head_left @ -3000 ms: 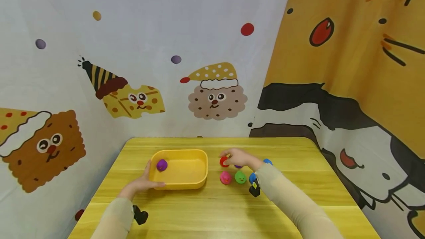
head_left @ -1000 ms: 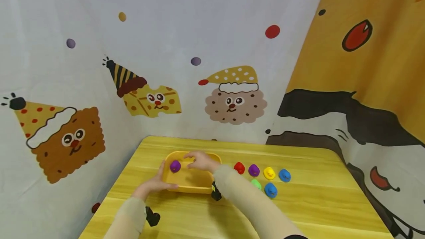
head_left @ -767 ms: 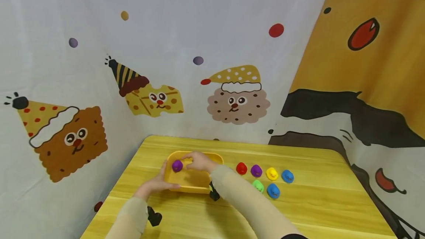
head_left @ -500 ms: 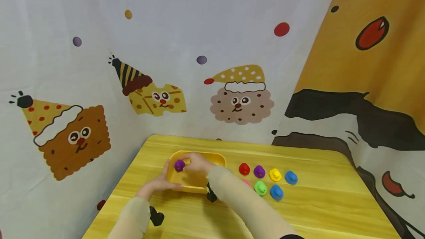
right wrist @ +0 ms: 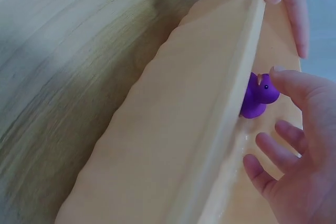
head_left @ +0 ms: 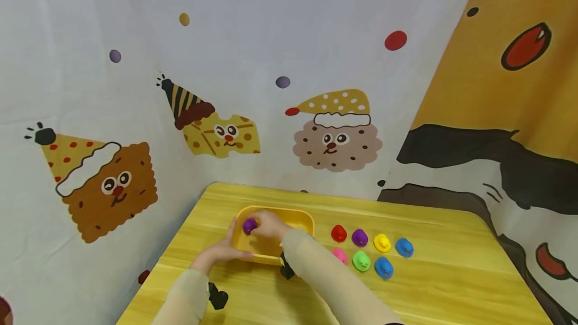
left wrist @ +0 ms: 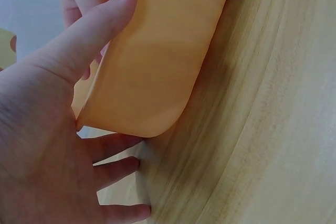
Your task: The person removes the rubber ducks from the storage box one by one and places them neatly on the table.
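Observation:
A purple rubber duck (head_left: pixel 250 225) is in the left end of a yellow plastic tray (head_left: pixel 289 260). My right hand (head_left: pixel 268 224) reaches into the tray and pinches this duck, its thumb against the head in the right wrist view, where the duck (right wrist: pixel 254 98) shows beside the near wall. In that view the other visible fingers hang loosely curled, and the index finger is hidden. My left hand (head_left: pixel 221 252) holds the tray's near left corner. The left wrist view shows the left thumb (left wrist: pixel 100 30) along the rim and the other fingers spread around the tray's end.
Right of the tray, two rows of rubber ducks stand on the wooden table (head_left: pixel 442 285): red (head_left: pixel 339 233), purple (head_left: pixel 359 237), yellow (head_left: pixel 382 242) and blue (head_left: pixel 405 247) behind, pink (head_left: pixel 339 255), green (head_left: pixel 361 261) and blue (head_left: pixel 384 268) in front. A cartoon-printed curtain (head_left: pixel 253 24) hangs behind.
My right hand has left the red duck outside, moved left into the tray and closed on the purple duck there. My left hand stays at the tray's corner. The head view has shifted right.

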Tool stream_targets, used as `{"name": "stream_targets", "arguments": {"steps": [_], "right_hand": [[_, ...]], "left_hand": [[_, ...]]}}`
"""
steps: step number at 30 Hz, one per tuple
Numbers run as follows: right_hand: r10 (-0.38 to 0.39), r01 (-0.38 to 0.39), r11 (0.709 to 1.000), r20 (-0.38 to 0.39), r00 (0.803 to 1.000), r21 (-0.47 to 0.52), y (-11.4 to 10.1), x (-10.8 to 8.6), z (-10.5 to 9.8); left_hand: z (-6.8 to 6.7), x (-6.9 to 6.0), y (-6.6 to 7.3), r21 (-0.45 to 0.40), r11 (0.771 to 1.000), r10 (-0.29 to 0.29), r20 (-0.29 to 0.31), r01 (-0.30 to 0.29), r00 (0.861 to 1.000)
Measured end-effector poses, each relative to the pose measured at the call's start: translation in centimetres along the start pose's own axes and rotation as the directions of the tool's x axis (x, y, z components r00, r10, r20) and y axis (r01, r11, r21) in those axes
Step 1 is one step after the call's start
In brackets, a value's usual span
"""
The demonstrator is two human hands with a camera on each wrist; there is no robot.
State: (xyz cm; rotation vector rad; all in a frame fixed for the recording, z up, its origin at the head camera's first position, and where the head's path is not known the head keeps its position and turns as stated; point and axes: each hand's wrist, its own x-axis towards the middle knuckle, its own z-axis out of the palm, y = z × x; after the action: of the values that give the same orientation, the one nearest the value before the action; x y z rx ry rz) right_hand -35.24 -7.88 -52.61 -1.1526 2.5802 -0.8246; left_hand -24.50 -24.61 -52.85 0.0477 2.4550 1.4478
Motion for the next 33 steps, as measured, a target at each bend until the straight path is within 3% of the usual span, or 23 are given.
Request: {"name": "stream_targets", "arguments": {"steps": [4,13,20,25,30,33], "right_hand": [[-0.017,0.017,1.0,0.01,1.0,-0.005,-0.1,0.0,0.2],[-0.026,0.026,0.999,0.022,0.999,-0.022,0.7,0.4,0.9],[0.021,-0.02,1.0,0.04,0.999,-0.004,0.2,-0.1,1.2],[0.047,-0.047,0.998,-0.018,0.999,0.029,0.0,0.1,1.4],[0.077,-0.076,0.997,-0.055,0.995,0.03,-0.2,0.1,1.6],[0.095,-0.093,0.995,-0.073,0.993,0.03,-0.3,0.2,1.9]], "left_hand": [[0.1,0.2,-0.1,-0.014,1.0,-0.014,-0.005,0.014,1.0],[0.1,0.2,0.0,0.011,0.999,0.039,-0.011,-0.039,0.999],[0.0,0.3,-0.1,-0.004,1.0,0.029,-0.011,-0.029,1.0],[-0.1,0.9,-1.1,-0.015,1.0,0.026,-0.003,-0.026,1.0],[-0.2,1.8,-2.3,-0.042,0.999,-0.021,-0.008,0.02,1.0],[-0.2,1.7,-2.3,-0.034,0.999,-0.02,-0.008,0.02,1.0]]}}
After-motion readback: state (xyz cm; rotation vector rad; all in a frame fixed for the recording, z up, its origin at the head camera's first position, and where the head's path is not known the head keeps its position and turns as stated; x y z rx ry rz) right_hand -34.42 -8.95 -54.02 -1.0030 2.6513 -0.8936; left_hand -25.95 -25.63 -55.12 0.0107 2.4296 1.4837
